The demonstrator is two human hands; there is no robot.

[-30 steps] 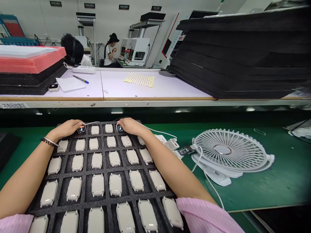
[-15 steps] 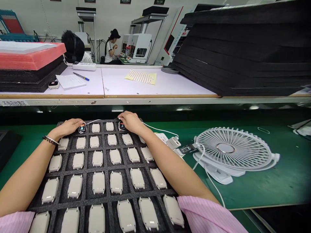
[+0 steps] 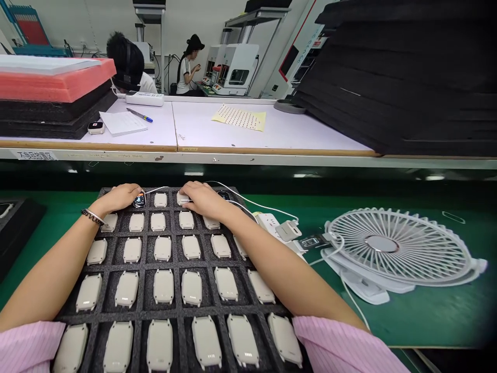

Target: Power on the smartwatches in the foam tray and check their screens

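A black foam tray (image 3: 176, 290) holds rows of white watch bodies, most lying back side up in their cells. At its far left corner, my left hand (image 3: 121, 198) has its fingers closed on a smartwatch (image 3: 139, 200) with a lit screen. A white cable (image 3: 157, 190) runs from beside that watch toward the right. My right hand (image 3: 204, 201) reaches over the far row, its fingers closed round a white watch body (image 3: 182, 198). Near my right wrist lies a watch with a dark screen (image 3: 224, 195); my hand hides the cell between.
A white fan (image 3: 382, 246) stands right of the tray, beside a power strip (image 3: 267, 224) with a plugged adapter (image 3: 288, 230). The shelf (image 3: 194, 124) bears foam stacks (image 3: 404, 83), a yellow dotted sheet (image 3: 240, 118), paper, a pen and a watch (image 3: 96, 127). Two people sit beyond.
My right hand has left the lit watch in the far row and moved left onto a white watch body. My left hand stays at its lit watch. The view has shifted slightly.
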